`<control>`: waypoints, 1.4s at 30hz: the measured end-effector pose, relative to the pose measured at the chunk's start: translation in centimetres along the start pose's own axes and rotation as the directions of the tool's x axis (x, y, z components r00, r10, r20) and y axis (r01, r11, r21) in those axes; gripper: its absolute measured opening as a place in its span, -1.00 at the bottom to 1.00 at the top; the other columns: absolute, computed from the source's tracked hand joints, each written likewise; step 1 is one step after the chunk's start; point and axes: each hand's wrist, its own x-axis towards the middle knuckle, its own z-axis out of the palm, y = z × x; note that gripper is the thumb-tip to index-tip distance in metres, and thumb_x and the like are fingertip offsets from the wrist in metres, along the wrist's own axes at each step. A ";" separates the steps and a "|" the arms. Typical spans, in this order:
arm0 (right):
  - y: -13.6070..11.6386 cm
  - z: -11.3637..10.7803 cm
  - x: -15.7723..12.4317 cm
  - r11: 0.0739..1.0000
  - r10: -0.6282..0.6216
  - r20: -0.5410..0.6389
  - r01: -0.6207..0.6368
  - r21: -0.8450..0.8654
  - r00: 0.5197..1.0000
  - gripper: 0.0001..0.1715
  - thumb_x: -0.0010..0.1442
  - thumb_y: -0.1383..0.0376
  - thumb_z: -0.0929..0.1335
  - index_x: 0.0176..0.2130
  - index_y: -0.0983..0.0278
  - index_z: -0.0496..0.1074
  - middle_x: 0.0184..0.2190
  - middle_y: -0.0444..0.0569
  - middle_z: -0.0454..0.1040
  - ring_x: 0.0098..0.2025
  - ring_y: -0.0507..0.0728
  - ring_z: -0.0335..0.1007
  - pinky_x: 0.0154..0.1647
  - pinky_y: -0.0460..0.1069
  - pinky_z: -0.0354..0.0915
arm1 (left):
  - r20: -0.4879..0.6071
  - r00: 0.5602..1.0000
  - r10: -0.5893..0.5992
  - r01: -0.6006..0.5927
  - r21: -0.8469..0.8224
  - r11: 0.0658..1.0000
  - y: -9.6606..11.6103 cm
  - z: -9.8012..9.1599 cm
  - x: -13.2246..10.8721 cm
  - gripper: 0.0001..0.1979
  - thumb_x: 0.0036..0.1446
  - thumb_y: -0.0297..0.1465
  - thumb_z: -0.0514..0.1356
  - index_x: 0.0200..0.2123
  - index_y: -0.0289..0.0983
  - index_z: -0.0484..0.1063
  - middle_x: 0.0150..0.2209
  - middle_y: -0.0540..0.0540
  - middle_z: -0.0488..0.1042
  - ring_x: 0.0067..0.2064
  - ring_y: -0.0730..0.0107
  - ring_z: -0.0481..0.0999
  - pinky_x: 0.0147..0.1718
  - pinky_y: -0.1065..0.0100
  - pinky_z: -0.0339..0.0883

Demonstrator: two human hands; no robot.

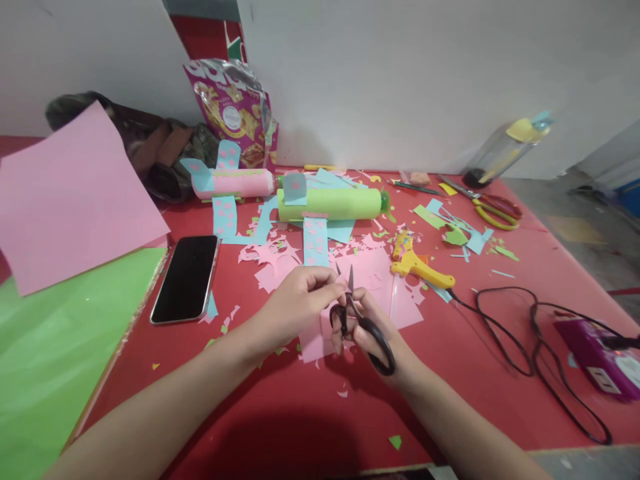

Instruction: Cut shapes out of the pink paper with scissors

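My right hand (pixel 373 330) holds black-handled scissors (pixel 383 353), with the blades parted and pointing away from me. Close against the blades, my left hand (pixel 307 300) pinches with thumb and forefinger; whatever sits between those fingertips is too small to make out, perhaps a bit of pink paper. Beneath both hands lie pink paper sheets (pixel 373 267) and cut scraps. Just beyond them rests a green paper-wrapped tube (pixel 340 204) with light blue fins. A pink tube (pixel 240 182) with similar blue fins lies to its left.
A phone (pixel 185 280) lies left, beside green sheets (pixel 65 360) and a raised pink sheet (pixel 75 207). On the right are a yellow glue gun (pixel 420 263), its looping cord, a purple power box (pixel 600 360), more scissors (pixel 493 207) and a clear bottle (pixel 505 157). A snack bag (pixel 233 113) stands behind.
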 end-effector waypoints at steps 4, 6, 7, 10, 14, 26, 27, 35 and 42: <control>-0.1 0.1 -0.1 1.000 -0.004 0.000 0.004 -0.002 1.000 -0.62 0.01 0.09 0.33 -0.28 0.20 0.09 -0.46 -0.19 0.20 -0.55 -0.07 0.25 -0.62 -0.16 0.16 | -0.029 1.000 -0.005 0.004 -0.031 1.000 -0.2 0.2 -0.1 -0.77 0.03 -0.36 0.05 -0.63 -0.29 0.26 -0.67 0.11 0.25 -0.64 0.60 0.26 -0.62 0.50 0.11; -0.2 0.0 -0.1 1.000 -0.005 -0.001 0.005 -0.003 1.000 -0.60 0.01 0.08 0.33 -0.28 0.20 0.09 -0.46 -0.19 0.19 -0.56 -0.07 0.26 -0.62 -0.15 0.15 | -0.035 0.999 -0.008 0.007 -0.037 0.999 -0.2 0.3 -0.1 -0.78 0.03 -0.38 0.04 -0.62 -0.30 0.27 -0.66 0.09 0.29 -0.64 0.60 0.28 -0.61 0.51 0.13; -0.2 0.0 -0.1 1.000 -0.003 -0.003 0.003 -0.005 1.000 -0.59 0.00 0.07 0.33 -0.28 0.20 0.09 -0.47 -0.19 0.19 -0.56 -0.07 0.26 -0.62 -0.15 0.15 | -0.038 0.999 -0.010 0.009 -0.038 0.999 -0.2 0.4 -0.1 -0.78 0.03 -0.39 0.04 -0.62 -0.30 0.27 -0.65 0.09 0.30 -0.63 0.60 0.29 -0.61 0.51 0.14; -0.2 0.1 -0.1 1.000 0.009 -0.016 -0.009 -0.017 1.000 -0.56 -0.02 0.04 0.33 -0.27 0.20 0.08 -0.48 -0.20 0.19 -0.57 -0.06 0.26 -0.64 -0.15 0.12 | -0.054 0.998 -0.010 0.008 -0.040 0.999 -0.3 0.6 -0.1 -0.78 0.04 -0.39 0.03 -0.62 -0.29 0.25 -0.66 0.09 0.31 -0.64 0.60 0.30 -0.61 0.51 0.15; -0.1 0.1 -0.1 1.000 0.021 -0.034 -0.021 -0.022 0.999 -0.56 -0.02 0.03 0.33 -0.28 0.20 0.07 -0.49 -0.20 0.20 -0.58 -0.05 0.26 -0.65 -0.14 0.11 | -0.095 0.995 -0.002 -0.003 -0.049 0.999 -0.4 1.0 -0.2 -0.76 0.04 -0.39 0.02 -0.64 -0.29 0.21 -0.70 0.11 0.25 -0.66 0.59 0.27 -0.64 0.51 0.12; -0.3 0.6 -0.2 0.999 -0.019 -0.054 0.017 -0.042 0.998 -0.62 0.02 0.07 0.31 -0.28 0.19 0.08 -0.46 -0.17 0.16 -0.53 -0.03 0.18 -0.46 -0.06 0.18 | -0.148 0.989 -0.029 0.016 -0.089 0.996 -0.9 2.1 -0.6 -0.73 0.06 -0.37 -0.03 -0.65 -0.29 0.11 -0.69 0.12 0.10 -0.65 0.61 0.14 -0.66 0.52 0.09; -0.3 0.6 -0.2 0.999 -0.023 -0.057 0.021 -0.043 0.998 -0.63 0.02 0.08 0.31 -0.28 0.19 0.08 -0.45 -0.17 0.15 -0.52 -0.03 0.18 -0.46 -0.06 0.19 | -0.156 0.987 -0.027 0.013 -0.090 0.996 -0.9 2.1 -0.6 -0.73 0.06 -0.37 -0.02 -0.66 -0.29 0.10 -0.69 0.12 0.07 -0.65 0.62 0.12 -0.66 0.52 0.07; 0.3 0.3 -0.2 0.997 -0.019 -0.047 0.016 -0.069 0.999 -0.64 0.02 0.07 0.30 -0.28 0.16 0.08 -0.41 -0.11 0.17 -0.47 0.03 0.21 -0.45 -0.03 0.25 | -0.162 0.983 -0.083 0.047 -0.219 0.975 -0.8 2.9 -0.8 -0.71 0.05 -0.35 -0.02 -0.66 -0.27 0.02 -0.70 0.14 0.02 -0.70 0.64 0.07 -0.74 0.53 0.05; 0.4 0.2 -0.2 0.997 -0.040 -0.032 0.038 -0.061 0.999 -0.65 0.04 0.08 0.30 -0.27 0.16 0.09 -0.40 -0.11 0.17 -0.45 0.02 0.20 -0.40 -0.01 0.25 | -0.185 0.981 -0.054 0.023 -0.165 0.986 -1.1 2.9 -0.8 -0.71 0.04 -0.32 0.00 -0.66 -0.27 0.04 -0.67 0.12 0.06 -0.66 0.61 0.13 -0.69 0.51 0.09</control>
